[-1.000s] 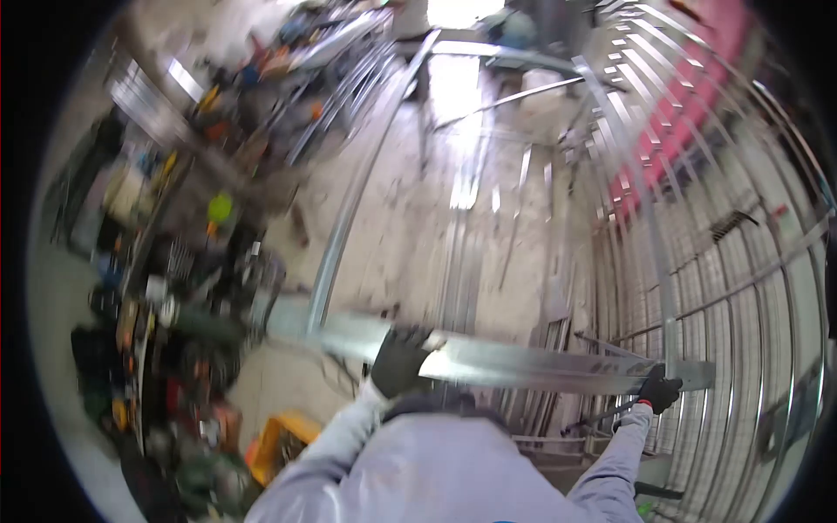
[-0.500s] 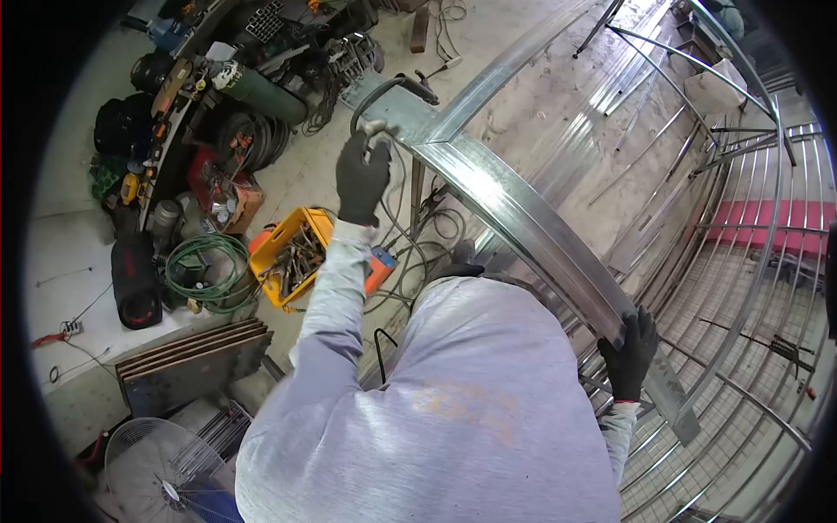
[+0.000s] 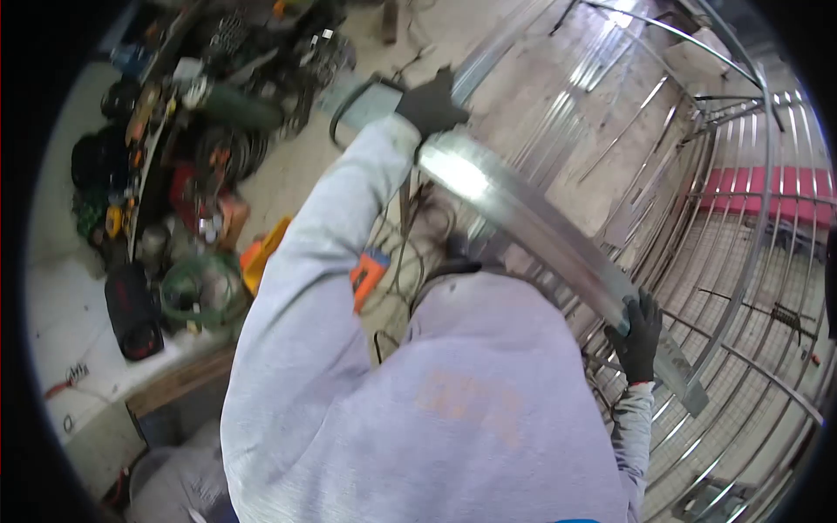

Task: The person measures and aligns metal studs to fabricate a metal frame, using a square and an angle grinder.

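A long metal profile [image 3: 523,218] runs diagonally from the upper middle to the lower right. My left hand [image 3: 432,105], in a dark glove, is at its far end, over the corner where another metal length [image 3: 497,48] meets it; its fingers are partly smeared by motion. Near the profile's lower right end, my right hand [image 3: 638,338], gloved too, is closed around its edge. Beside my left hand lies a flat metal plate [image 3: 370,106] with a dark cable looped over it.
A rack of metal bars [image 3: 741,288] curves along the right. On the left are a green cylinder [image 3: 240,106], a coiled green hose [image 3: 179,292], a yellow bin [image 3: 261,253] and a black speaker [image 3: 132,312]. An orange tool [image 3: 368,277] and cables lie on the floor.
My left hand has moved right and up, from the plate's edge to the profile's corner, and the left sleeve now covers much of the yellow bin. My right hand remains on the profile.
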`<state>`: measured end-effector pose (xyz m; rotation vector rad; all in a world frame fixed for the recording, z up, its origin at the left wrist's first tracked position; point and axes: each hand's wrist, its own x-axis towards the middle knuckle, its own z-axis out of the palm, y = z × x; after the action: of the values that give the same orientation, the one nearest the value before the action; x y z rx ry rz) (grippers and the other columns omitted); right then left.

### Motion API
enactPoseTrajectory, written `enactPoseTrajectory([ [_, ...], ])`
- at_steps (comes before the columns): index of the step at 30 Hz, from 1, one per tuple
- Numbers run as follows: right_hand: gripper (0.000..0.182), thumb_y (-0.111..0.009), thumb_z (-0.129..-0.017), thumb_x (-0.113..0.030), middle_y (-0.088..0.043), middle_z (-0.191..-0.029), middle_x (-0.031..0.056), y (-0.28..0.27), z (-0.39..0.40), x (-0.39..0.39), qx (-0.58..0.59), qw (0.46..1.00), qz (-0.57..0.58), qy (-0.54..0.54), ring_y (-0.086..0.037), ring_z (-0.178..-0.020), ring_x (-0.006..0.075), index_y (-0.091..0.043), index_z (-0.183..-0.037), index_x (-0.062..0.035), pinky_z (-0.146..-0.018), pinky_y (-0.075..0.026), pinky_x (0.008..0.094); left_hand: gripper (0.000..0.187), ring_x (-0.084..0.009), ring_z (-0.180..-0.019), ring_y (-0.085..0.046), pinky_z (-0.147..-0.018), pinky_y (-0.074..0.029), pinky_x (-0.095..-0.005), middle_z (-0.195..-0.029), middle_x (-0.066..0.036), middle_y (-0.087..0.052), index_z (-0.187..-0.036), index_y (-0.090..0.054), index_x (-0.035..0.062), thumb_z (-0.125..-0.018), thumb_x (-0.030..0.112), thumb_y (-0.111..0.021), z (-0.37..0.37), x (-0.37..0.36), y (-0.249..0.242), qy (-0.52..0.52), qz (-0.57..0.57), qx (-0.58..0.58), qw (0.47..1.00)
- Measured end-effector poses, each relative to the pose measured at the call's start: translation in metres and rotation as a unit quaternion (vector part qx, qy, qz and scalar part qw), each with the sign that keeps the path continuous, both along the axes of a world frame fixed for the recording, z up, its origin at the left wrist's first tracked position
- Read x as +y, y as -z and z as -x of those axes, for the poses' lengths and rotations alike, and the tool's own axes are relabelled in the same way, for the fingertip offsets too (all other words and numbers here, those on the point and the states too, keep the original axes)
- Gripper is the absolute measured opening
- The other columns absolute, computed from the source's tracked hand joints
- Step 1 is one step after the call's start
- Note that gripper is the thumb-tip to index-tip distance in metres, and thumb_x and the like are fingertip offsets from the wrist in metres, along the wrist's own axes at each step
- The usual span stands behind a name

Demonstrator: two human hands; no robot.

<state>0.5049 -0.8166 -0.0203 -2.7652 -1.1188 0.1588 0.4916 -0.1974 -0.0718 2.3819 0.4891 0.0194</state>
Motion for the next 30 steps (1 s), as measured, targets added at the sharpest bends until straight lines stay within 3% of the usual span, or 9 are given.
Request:
enactPoseTrajectory([
  [1, 0.07, -0.09, -0.073, -0.032, -0.054, -0.152, 0.0268, 0.007, 0.001, -0.008, 0.006, 1.0, 0.01, -0.019, -0.048, -0.141, 0.0522, -0.065, -0.134, -0.0074, -0.118, -0.037, 0.0616, 0.097, -0.0459, -0.115, -0.072, -0.097, -0.057, -0.0505, -0.128, -0.033, -0.069, -0.151, -0.043, -0.0066, -0.08, 0.045, -0.084, -0.003, 0.005, 0.016, 0.017, -0.064, 0.031, 0.997],
  [4, 0.071, -0.096, -0.062, -0.027, -0.057, -0.145, 0.0241, -0.014, 0.0, 0.003, 0.025, 1.0, -0.001, 0.008, -0.052, -0.134, 0.0491, -0.07, -0.125, -0.0093, -0.117, -0.038, 0.0616, 0.108, -0.0467, -0.133, -0.063, -0.109, -0.053, -0.0507, -0.149, -0.038, -0.054, -0.159, -0.035, -0.0113, -0.077, 0.041, -0.081, 0.0, 0.022, 0.069, 0.042, -0.171, -0.018, 0.984],
  [5, 0.076, -0.099, -0.054, -0.023, -0.058, -0.141, 0.0226, -0.02, 0.0, 0.007, -0.003, 1.0, -0.023, -0.003, -0.054, -0.13, 0.0461, -0.07, -0.124, -0.0113, -0.114, -0.041, 0.0609, 0.103, -0.0511, -0.118, -0.069, -0.1, -0.057, -0.0529, -0.13, -0.04, -0.065, -0.155, -0.038, -0.0118, -0.075, 0.038, -0.079, 0.003, 0.008, 0.03, 0.015, -0.088, -0.028, 0.996],
  [6, 0.076, -0.099, -0.054, -0.023, -0.058, -0.141, 0.0226, -0.025, -0.001, 0.009, -0.025, 0.999, -0.031, 0.025, -0.054, -0.13, 0.0461, -0.07, -0.124, -0.0113, -0.114, -0.041, 0.0609, 0.099, -0.0538, -0.105, -0.072, -0.091, -0.059, -0.0551, -0.112, -0.039, -0.071, -0.154, -0.04, -0.009, -0.074, 0.034, -0.078, 0.004, 0.007, 0.033, 0.002, -0.079, -0.086, 0.993],
  [11, 0.081, -0.099, -0.05, -0.024, -0.06, -0.137, 0.0192, -0.028, -0.006, 0.01, 0.001, 0.999, -0.046, -0.005, -0.055, -0.127, 0.0442, -0.067, -0.124, -0.0122, -0.109, -0.043, 0.0588, 0.078, -0.0521, -0.097, -0.073, -0.085, -0.058, -0.0539, -0.102, -0.037, -0.071, -0.139, -0.047, -0.0029, -0.074, 0.026, -0.077, -0.007, 0.013, -0.002, -0.028, 0.05, -0.005, 0.998],
  [14, 0.081, -0.099, -0.049, -0.024, -0.06, -0.137, 0.0189, -0.03, -0.004, 0.013, -0.002, 0.999, -0.046, -0.001, -0.056, -0.126, 0.0436, -0.066, -0.122, -0.0118, -0.107, -0.044, 0.0581, 0.075, -0.049, -0.093, -0.074, -0.08, -0.057, -0.0532, -0.098, -0.034, -0.071, -0.138, -0.045, -0.003, -0.075, 0.023, -0.075, 0.0, 0.006, -0.006, -0.017, 0.021, -0.021, 0.999],
  [20, 0.077, -0.098, -0.052, -0.026, -0.059, -0.135, 0.018, -0.031, -0.003, 0.013, -0.018, 0.999, -0.035, -0.021, -0.057, -0.123, 0.0425, -0.067, -0.121, -0.0118, -0.104, -0.044, 0.0573, 0.087, -0.0479, -0.092, -0.074, -0.081, -0.057, -0.0533, -0.099, -0.033, -0.072, -0.151, -0.041, -0.0004, -0.075, 0.024, -0.075, 0.001, -0.001, -0.027, -0.044, 0.058, 0.013, 0.997],
  [26, 0.077, -0.096, -0.053, -0.026, -0.059, -0.133, 0.0178, -0.026, -0.011, 0.012, 0.017, 0.998, -0.054, -0.024, -0.056, -0.121, 0.0423, -0.066, -0.123, -0.0122, -0.103, -0.045, 0.0566, 0.083, -0.0461, -0.1, -0.074, -0.088, -0.057, -0.0505, -0.109, -0.03, -0.074, -0.149, -0.052, 0.0023, -0.075, 0.029, -0.077, 0.005, -0.009, -0.013, -0.065, 0.001, -0.049, 0.997],
  [30, 0.078, -0.096, -0.056, -0.025, -0.059, -0.133, 0.0191, -0.025, -0.011, 0.01, 0.023, 0.999, -0.033, -0.01, -0.055, -0.124, 0.0439, -0.065, -0.127, -0.0132, -0.107, -0.043, 0.0576, 0.089, -0.0467, -0.117, -0.07, -0.097, -0.056, -0.0507, -0.124, -0.031, -0.071, -0.15, -0.053, 0.0021, -0.084, 0.053, -0.083, 0.004, 0.013, 0.005, -0.041, 0.041, -0.045, 0.997],
])
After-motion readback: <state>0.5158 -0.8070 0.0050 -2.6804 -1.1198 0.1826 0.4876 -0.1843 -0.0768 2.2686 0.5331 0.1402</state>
